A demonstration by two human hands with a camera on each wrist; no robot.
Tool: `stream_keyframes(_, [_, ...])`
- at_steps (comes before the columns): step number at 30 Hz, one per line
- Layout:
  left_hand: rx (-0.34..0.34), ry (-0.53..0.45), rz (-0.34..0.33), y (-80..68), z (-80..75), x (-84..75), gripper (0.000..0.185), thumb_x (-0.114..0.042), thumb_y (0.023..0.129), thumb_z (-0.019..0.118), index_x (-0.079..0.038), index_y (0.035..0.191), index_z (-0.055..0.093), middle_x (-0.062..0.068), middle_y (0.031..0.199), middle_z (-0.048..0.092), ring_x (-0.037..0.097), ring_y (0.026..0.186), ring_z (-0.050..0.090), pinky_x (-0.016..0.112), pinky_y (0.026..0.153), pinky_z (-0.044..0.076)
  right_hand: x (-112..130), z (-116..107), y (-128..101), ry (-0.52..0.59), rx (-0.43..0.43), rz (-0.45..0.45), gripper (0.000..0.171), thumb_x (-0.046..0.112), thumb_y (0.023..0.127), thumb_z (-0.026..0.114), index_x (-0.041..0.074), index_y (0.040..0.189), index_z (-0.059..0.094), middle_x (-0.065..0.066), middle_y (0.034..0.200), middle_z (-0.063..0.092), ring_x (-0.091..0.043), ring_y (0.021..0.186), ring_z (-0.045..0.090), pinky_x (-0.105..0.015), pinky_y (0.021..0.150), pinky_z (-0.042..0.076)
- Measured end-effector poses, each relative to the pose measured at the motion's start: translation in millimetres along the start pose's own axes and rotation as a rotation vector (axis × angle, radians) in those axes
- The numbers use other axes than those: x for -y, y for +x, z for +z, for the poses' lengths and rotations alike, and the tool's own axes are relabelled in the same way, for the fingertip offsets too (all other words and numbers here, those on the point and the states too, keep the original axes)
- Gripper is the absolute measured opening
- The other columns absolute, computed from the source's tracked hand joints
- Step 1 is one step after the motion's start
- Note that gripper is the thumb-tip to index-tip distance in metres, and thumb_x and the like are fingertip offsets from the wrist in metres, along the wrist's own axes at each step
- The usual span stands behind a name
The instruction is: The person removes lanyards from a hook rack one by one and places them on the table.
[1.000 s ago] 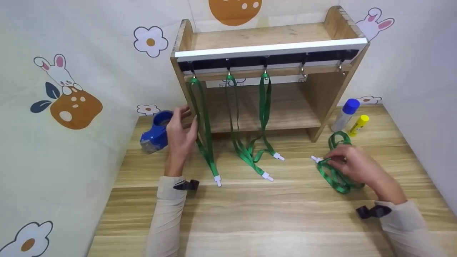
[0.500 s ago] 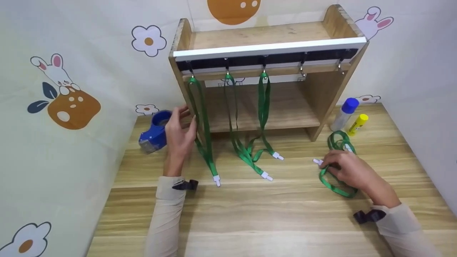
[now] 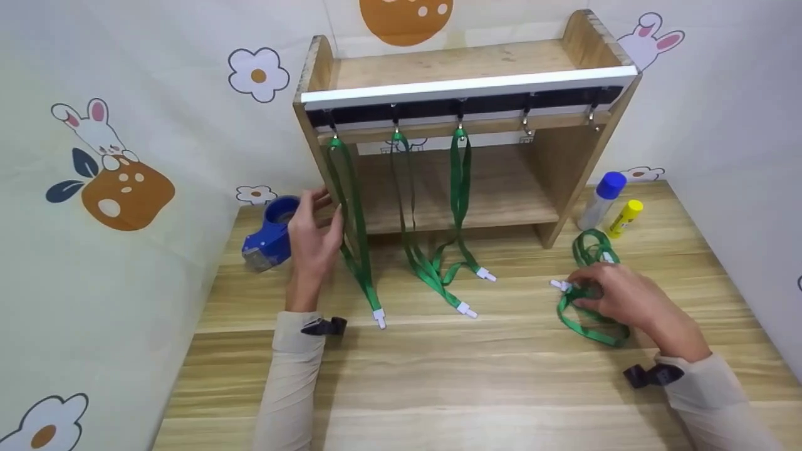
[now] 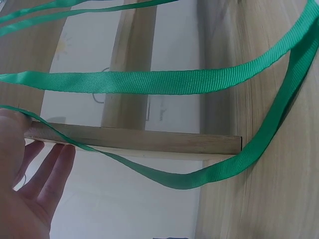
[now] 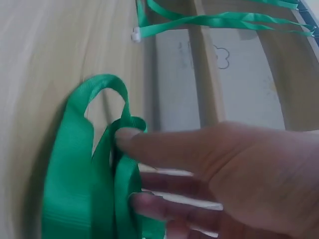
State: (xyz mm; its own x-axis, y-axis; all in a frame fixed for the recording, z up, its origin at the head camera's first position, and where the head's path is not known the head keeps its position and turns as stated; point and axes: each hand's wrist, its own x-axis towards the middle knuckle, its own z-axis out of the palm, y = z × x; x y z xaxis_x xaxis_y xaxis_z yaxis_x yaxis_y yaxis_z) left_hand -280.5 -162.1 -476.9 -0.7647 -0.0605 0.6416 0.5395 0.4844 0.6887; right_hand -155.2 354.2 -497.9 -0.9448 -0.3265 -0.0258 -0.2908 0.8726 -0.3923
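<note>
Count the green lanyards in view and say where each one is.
4. Three hang from the rack's hooks: left, middle, right. One lies bunched on the table under the right hand.

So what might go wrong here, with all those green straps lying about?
The loose lanyards under the right hand lie bunched together, so lifting one might drag another along or knot them. The two free hooks sit high under the shelf, close to the strap hung on the third hook; reaching in could knock it off. The glue sticks stand just behind the pile, and a swinging strap could tip them.
</note>
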Motion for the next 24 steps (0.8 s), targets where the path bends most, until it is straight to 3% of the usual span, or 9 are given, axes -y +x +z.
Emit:
stream_keyframes(7, [0.020,-0.013,-0.023,1.3,1.1,-1.7,0.034,-0.012,0.104,0.072,-0.002,0.135,0.062,0.015,0.135,0.073,0.027,0.121,0.076,0.050,0.091,0.068,-4,3,0,0.048,0.001,0.031,0.024,0.005,0.087,0.088,0.001,0.110,0.081,-0.007,0.092,0.078,-0.016,0.081,0.068,-0.038,0.069,0.063])
stream_keyframes(11, [0.015,-0.022,-0.027,1.7,1.0,-2.5,0.034,-0.012,0.104,0.072,-0.003,0.135,0.062,0.015,0.135,0.073,0.027,0.121,0.075,0.054,0.092,0.068,-6,0,0,0.065,0.010,0.041,0.027,0.007,0.090,0.087,0.000,0.114,0.080,-0.006,0.091,0.076,-0.015,0.079,0.064,-0.031,0.066,0.059])
stream_keyframes(15, [0.017,-0.010,-0.025,1.8,0.6,-2.6,0.033,-0.013,0.104,0.072,-0.004,0.135,0.062,0.013,0.135,0.073,0.025,0.122,0.075,0.048,0.093,0.068,-4,-8,0,0.089,0.009,0.036,0.033,0.015,0.093,0.086,-0.001,0.120,0.078,-0.007,0.096,0.078,-0.013,0.080,0.066,-0.023,0.064,0.057])
stream_keyframes(19, [0.015,-0.005,-0.030,1.0,-0.5,-2.2,0.033,-0.013,0.105,0.072,-0.005,0.135,0.063,0.011,0.136,0.073,0.024,0.123,0.075,0.043,0.093,0.068,8,-22,4,0.118,-0.076,0.011,0.033,0.018,0.096,0.084,-0.001,0.121,0.077,-0.008,0.097,0.080,-0.013,0.078,0.070,-0.020,0.062,0.058])
stream_keyframes(24, [0.000,-0.006,-0.017,-1.1,-0.6,0.1,0.033,-0.011,0.103,0.073,-0.002,0.134,0.063,0.014,0.134,0.074,0.027,0.121,0.076,0.043,0.091,0.069,35,-28,15,0.147,-0.264,-0.061,0.020,0.010,0.096,0.083,0.002,0.114,0.080,-0.006,0.096,0.082,-0.012,0.076,0.072,-0.018,0.063,0.059])
